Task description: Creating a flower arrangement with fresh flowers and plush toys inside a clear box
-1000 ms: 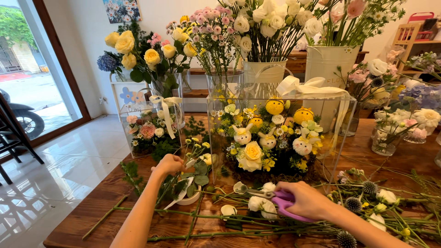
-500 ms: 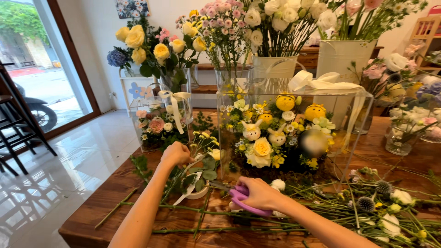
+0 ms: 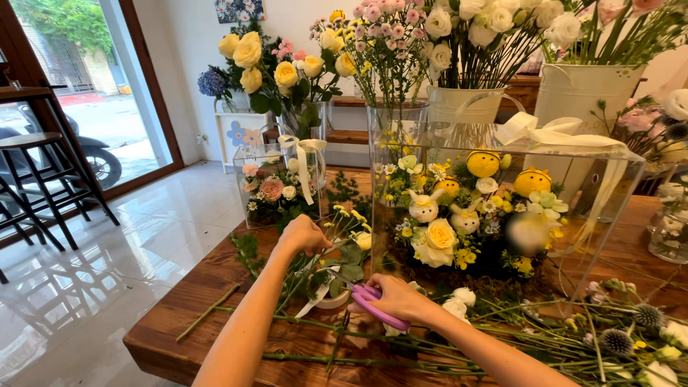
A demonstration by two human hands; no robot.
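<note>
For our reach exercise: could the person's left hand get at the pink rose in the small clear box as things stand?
Probably not directly. The left hand is close to the small clear box, but the pink rose sits behind its clear wall, and the ribbon suggests it is closed.

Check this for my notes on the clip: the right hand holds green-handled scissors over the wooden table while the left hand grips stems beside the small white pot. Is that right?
Not quite. In the head view the scissors in the right hand have purple handles, not green. The rest stands: they are over the wooden table, and the left hand grips stems beside the small white pot.
</note>
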